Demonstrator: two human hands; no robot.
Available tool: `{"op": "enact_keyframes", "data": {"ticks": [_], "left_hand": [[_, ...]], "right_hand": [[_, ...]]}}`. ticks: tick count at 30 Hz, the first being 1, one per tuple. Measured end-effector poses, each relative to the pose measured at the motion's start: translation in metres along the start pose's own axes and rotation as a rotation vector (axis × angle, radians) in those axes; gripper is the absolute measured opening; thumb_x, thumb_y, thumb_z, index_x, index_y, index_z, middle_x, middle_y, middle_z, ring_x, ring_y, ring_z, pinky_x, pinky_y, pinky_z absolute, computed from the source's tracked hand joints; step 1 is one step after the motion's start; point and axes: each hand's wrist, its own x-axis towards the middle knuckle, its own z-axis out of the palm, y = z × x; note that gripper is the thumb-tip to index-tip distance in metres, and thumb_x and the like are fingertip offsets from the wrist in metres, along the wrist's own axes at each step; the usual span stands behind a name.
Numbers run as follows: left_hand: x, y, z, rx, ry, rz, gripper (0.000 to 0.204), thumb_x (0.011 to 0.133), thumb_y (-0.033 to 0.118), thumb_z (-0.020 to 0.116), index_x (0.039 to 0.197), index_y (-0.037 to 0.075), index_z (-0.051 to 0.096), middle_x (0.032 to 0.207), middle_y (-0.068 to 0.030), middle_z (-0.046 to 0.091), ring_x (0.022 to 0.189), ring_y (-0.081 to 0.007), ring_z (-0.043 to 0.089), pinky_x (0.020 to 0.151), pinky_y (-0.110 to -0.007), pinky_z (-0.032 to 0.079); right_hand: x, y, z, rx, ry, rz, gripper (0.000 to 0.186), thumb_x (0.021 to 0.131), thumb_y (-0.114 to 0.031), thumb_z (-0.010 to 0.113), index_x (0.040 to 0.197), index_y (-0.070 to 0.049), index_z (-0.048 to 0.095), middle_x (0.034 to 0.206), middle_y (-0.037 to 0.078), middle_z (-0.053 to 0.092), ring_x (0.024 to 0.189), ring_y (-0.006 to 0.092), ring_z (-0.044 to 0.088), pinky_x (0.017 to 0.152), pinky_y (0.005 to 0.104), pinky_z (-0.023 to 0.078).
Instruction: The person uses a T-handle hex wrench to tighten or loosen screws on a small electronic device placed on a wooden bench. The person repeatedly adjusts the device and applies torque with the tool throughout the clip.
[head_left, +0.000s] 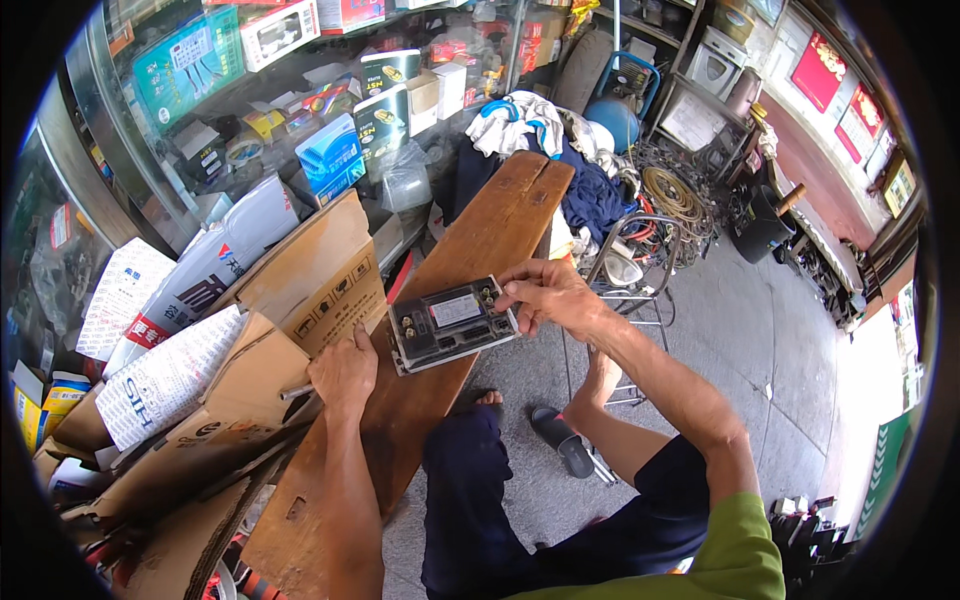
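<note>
A flat rectangular black electrical unit (454,322) with a grey metal base, a white label and brass bolts at both ends lies on a brown wooden bench (500,215). My right hand (550,297) is at its right end, thumb and fingers pinched together by the brass bolt there. Whatever the fingertips hold is too small to make out. To the left of the unit, my left hand (345,372) is closed in a fist over the bench. A short metal rod (297,391) sticks out from its left side; the rest of the rod is hidden in the hand.
Opened cardboard boxes (250,375) crowd the bench's left side. Behind them stands a glass display case (280,110) with packaged goods. A metal-framed chair (640,265), clothes (590,170), coiled hoses (675,195) and a black bucket (760,225) are on the right.
</note>
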Motion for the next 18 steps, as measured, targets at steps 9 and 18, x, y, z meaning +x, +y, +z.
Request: {"op": "enact_keyframes", "data": {"ticks": [9, 18], "left_hand": [[0.000, 0.001, -0.002, 0.001, -0.027, -0.018, 0.061, 0.102, 0.041, 0.043, 0.076, -0.003, 0.076, 0.076, -0.0270, 0.070, 0.074, -0.0437, 0.072, 0.077, -0.051, 0.056], [0.001, 0.001, -0.005, -0.033, -0.081, -0.026, 0.065, 0.103, 0.043, 0.040, 0.079, -0.006, 0.075, 0.077, -0.0318, 0.068, 0.078, -0.0478, 0.070, 0.082, -0.054, 0.054]], "right_hand": [[0.005, 0.021, -0.011, -0.122, -0.003, 0.016, 0.028, 0.096, -0.020, 0.071, 0.106, 0.005, 0.065, 0.074, 0.008, 0.067, 0.052, 0.0111, 0.061, 0.044, 0.0252, 0.051], [0.009, 0.018, -0.009, -0.183, -0.042, -0.013, 0.018, 0.093, -0.003, 0.063, 0.107, 0.008, 0.066, 0.083, 0.012, 0.072, 0.060, 0.0118, 0.067, 0.050, 0.0251, 0.056]]}}
